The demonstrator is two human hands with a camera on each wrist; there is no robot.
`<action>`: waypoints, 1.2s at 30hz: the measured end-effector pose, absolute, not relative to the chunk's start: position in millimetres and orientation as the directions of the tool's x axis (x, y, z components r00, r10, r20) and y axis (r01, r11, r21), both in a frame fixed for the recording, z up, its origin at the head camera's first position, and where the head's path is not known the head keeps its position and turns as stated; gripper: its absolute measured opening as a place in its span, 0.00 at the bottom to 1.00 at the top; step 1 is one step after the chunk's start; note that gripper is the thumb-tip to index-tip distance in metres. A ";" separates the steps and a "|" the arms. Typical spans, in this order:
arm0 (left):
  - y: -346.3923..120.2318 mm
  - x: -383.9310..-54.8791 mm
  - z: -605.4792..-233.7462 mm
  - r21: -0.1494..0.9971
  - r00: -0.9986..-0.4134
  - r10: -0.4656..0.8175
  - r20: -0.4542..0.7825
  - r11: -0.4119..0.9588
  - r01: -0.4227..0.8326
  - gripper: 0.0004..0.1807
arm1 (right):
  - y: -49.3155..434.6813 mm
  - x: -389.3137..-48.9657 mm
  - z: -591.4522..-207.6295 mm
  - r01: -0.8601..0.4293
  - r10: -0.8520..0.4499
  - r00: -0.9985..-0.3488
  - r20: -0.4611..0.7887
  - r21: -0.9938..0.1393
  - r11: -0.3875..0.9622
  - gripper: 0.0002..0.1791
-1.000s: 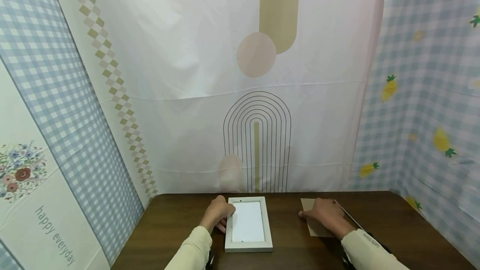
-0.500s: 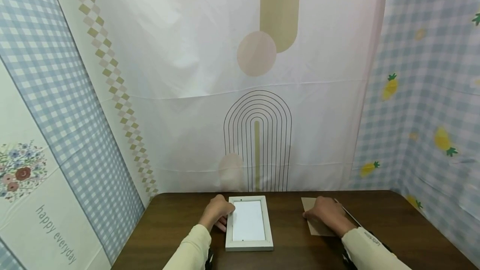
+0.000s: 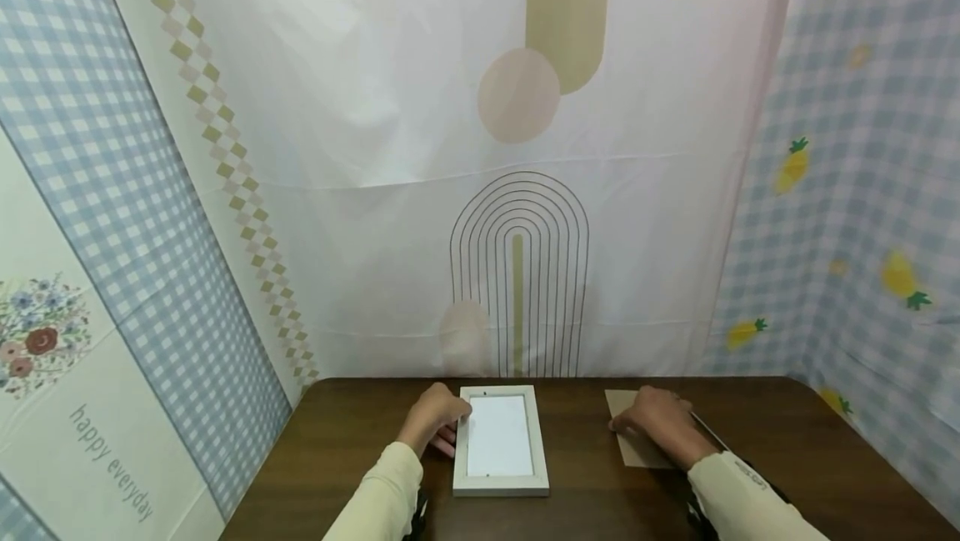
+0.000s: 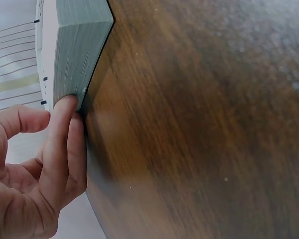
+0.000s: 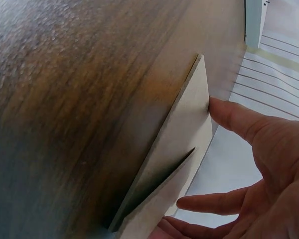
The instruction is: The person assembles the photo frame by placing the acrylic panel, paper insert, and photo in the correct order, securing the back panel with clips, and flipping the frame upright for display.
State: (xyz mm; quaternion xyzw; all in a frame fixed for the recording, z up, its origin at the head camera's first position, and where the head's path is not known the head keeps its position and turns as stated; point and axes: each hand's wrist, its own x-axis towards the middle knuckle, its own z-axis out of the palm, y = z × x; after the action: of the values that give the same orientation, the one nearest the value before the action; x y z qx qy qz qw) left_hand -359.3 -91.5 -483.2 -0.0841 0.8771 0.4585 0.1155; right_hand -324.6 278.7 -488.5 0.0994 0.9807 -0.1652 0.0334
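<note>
A white picture frame (image 3: 537,441) lies flat on the table, a plain white panel (image 3: 498,438) inside its border. My left hand (image 3: 433,418) grips the frame's left side, thumb at the top edge and fingertips against the outer side (image 4: 79,57). To the right lies a thin brown backing board (image 3: 642,452) with a raised flap, like a stand leg (image 5: 162,201). Over it is my right hand (image 3: 663,423), its thumb at the board's left edge and its fingers at the flap. That hand hides much of the board in the head view.
Both things rest on a dark brown wooden table (image 3: 577,474), with a gap between them. Behind it hangs a white patterned cloth (image 3: 375,274). Blue checked cloths (image 3: 780,274) hang at the sides.
The right thumb has drawn slightly inward along the board toward its left edge. The left hand and the frame stay put; the head view has tilted a little downward.
</note>
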 end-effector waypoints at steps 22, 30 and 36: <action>-94.2 -368.0 -471.9 0.796 -0.957 -0.033 -0.288 0.547 -0.259 0.05 | 282.1 -333.0 -471.3 0.270 0.233 -0.962 -0.144 -0.365 0.891 0.36; -95.0 -366.5 -474.8 0.807 -0.955 -0.017 -0.297 0.530 -0.260 0.04 | 278.6 -333.0 -477.9 0.279 0.248 -0.960 -0.131 -0.367 0.887 0.35; -97.7 -360.8 -483.6 0.815 -0.952 0.002 -0.307 0.517 -0.262 0.06 | 280.4 -329.6 -489.1 0.271 0.231 -0.961 -0.152 -0.359 0.893 0.38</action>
State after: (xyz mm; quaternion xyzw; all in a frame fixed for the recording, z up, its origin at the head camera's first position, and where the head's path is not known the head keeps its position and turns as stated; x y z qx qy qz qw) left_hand -360.8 -97.7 -483.6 -0.0754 0.8602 0.4858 0.1360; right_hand -329.6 280.4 -489.1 0.1292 0.9715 -0.1918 0.0527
